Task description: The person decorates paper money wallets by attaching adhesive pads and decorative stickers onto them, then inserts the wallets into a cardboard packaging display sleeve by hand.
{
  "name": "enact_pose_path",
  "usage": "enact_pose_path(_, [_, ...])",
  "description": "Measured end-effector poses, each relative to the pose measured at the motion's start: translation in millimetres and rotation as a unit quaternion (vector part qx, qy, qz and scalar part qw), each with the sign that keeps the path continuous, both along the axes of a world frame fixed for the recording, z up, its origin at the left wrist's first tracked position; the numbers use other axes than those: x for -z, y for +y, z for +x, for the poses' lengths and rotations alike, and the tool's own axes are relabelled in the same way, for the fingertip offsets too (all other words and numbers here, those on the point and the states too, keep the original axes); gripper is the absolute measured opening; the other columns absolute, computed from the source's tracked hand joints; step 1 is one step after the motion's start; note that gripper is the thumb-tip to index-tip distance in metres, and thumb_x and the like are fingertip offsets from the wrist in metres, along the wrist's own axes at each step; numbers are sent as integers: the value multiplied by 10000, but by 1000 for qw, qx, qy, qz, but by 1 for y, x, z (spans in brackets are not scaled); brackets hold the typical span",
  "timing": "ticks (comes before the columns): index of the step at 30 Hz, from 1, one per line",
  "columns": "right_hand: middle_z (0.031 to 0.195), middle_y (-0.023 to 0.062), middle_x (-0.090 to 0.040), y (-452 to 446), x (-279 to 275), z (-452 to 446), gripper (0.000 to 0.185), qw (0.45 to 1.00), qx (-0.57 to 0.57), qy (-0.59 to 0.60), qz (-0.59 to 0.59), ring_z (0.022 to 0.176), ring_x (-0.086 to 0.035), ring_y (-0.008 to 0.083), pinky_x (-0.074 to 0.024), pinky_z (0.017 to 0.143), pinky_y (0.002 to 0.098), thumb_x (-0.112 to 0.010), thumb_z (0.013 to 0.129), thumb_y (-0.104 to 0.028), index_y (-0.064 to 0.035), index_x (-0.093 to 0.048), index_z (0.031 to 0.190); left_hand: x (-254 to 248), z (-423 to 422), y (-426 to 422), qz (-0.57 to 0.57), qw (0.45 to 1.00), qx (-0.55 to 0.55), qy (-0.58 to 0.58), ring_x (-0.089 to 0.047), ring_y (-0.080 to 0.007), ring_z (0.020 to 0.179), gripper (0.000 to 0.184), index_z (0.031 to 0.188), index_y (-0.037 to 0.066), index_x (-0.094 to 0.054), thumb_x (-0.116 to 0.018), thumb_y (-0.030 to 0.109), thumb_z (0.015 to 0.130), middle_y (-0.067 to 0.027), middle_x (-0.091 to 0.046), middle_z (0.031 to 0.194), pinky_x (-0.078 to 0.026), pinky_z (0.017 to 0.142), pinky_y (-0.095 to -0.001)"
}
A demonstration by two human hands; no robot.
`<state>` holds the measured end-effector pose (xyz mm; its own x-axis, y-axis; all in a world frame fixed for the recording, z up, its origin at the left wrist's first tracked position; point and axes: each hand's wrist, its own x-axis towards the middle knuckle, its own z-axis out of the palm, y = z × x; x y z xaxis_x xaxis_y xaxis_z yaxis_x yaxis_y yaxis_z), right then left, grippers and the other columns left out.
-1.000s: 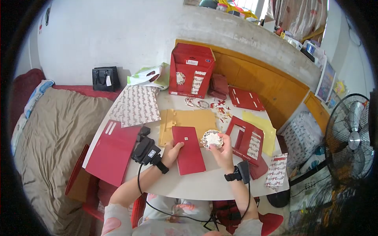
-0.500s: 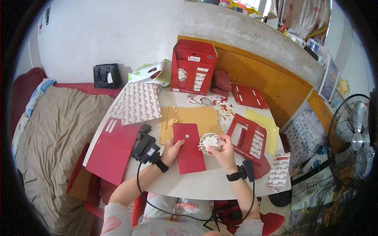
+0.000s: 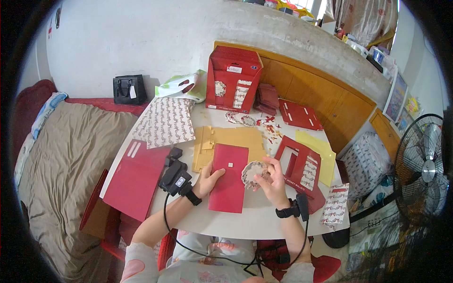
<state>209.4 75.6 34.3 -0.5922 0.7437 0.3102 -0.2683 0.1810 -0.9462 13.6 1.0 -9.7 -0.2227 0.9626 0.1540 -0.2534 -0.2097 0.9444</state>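
Observation:
My left hand [image 3: 209,182] grips the left edge of a red paper wallet [image 3: 227,191], thumb on top. A small whitish square [image 3: 230,165] sits on the wallet's upper middle. In my right hand [image 3: 273,183], pinched between thumb and fingers, is a round paper wreath cutout [image 3: 254,172] with a scalloped edge. It is held just right of the wallet, above the white table [image 3: 226,224]. Tan cardboard pieces [image 3: 236,137] lie behind the wallet. Right of my right hand is a red printed sleeve [image 3: 293,165] with a cut-out window.
A red display box [image 3: 234,80] stands at the back beside a stack of red wallets [image 3: 266,98]. Patterned sheets [image 3: 167,122] and a large red board [image 3: 134,177] lie on the left. Yellow paper [image 3: 325,158] lies right; a fan [image 3: 427,170] stands beyond. Cables run from both wrists.
The red wallet has turned slightly clockwise and shifted a little right and up. My right hand has tilted the wreath cutout and moved slightly right with it.

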Motion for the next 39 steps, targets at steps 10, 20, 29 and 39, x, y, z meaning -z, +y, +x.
enact_pose_path(10, [932,92,-565,-14,8,-15,361,995,23,2,98,835,-579,131,-486,673,219,-603,745,39,8,-419,1054,3,11,-6,89,993,62,50,-387,-162,1135,485,1266,-17,-253,-482,79,850,-117,-407,1233,-302,958,-307])
enact_pose_path(20, [883,70,-584,-19,1,-19,331,946,122,-72,292,683,-555,97,-421,504,195,-650,696,11,-17,-533,1004,-6,22,-12,43,988,98,-112,-386,-180,1149,424,1286,-1,-235,-354,126,899,-115,-379,1261,-302,966,-312])
enact_pose_path(29, [835,62,-547,-21,-3,-22,344,924,135,-51,353,637,-507,135,-389,505,232,-659,680,9,-31,-540,1000,2,22,-11,73,991,81,-76,-393,-190,1147,442,1284,3,-245,-284,247,917,-132,-397,1245,-299,965,-318])
enact_pose_path(39, [876,93,-504,-21,-1,-22,351,888,163,-108,416,772,-540,232,-457,641,309,-643,711,-55,-59,-522,1040,-8,25,-15,81,986,105,-106,-414,-196,1127,453,1272,7,-262,-304,279,911,-133,-396,1240,-328,947,-329])
